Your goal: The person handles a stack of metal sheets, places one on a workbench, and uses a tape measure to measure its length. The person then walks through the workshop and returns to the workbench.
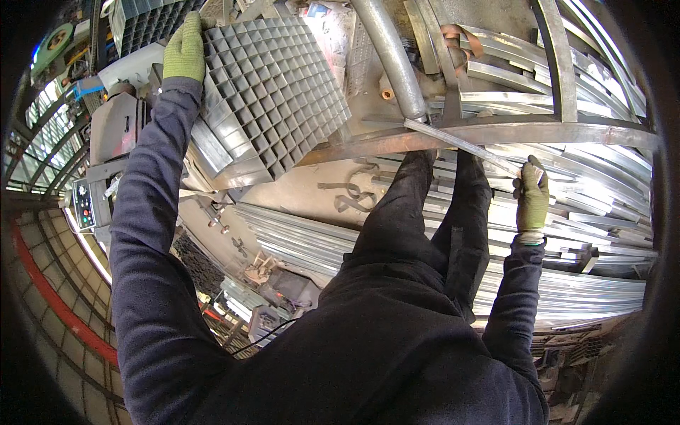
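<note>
My left hand (185, 51), in a yellow-green glove, lies with its fingers stretched out along the left side of a block of stacked square metal tubes (273, 92). The tubes' open ends form a grid facing up. My right hand (531, 197), gloved the same way, has its fingers curled round the near end of a slim metal bar (460, 145). That bar slants away to the upper left, and its far end reaches the steel rail by the grey cylinder (392, 60). The palm side of the right hand is partly hidden.
A long steel rail (588, 134) crosses in front of my legs, with an upright beam (556, 57) joining it. Long metal profiles (290, 234) lie in piles around me. A control panel (83, 204) and machine (117, 131) stand left. A strap (350, 198) lies on the floor.
</note>
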{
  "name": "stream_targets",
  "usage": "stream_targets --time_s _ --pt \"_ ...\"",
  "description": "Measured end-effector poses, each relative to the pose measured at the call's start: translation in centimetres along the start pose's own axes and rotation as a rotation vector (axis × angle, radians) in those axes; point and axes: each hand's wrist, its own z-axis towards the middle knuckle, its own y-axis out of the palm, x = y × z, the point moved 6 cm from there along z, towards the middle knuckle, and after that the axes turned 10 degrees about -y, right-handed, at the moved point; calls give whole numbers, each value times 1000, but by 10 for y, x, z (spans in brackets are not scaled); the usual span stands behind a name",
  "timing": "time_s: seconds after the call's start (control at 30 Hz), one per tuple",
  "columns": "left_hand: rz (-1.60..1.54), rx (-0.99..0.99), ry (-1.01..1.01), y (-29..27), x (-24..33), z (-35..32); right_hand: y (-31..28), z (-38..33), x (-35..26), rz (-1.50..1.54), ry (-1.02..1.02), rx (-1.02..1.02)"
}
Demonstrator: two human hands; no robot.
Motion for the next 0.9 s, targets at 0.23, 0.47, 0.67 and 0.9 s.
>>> stream_targets --time_s 0.23,0.47,0.67,0.9 --pt "-28 -22 56 7 1 -3 30 3 -87 65 -197 -217" --pt "172 121 111 11 15 -5 91 -25 -181 4 -257 -374" --pt "131 96 103 17 17 -16 194 -64 -236 576 -391 -425" --pt "239 177 98 11 4 -20 326 -92 -168 626 40 -632"
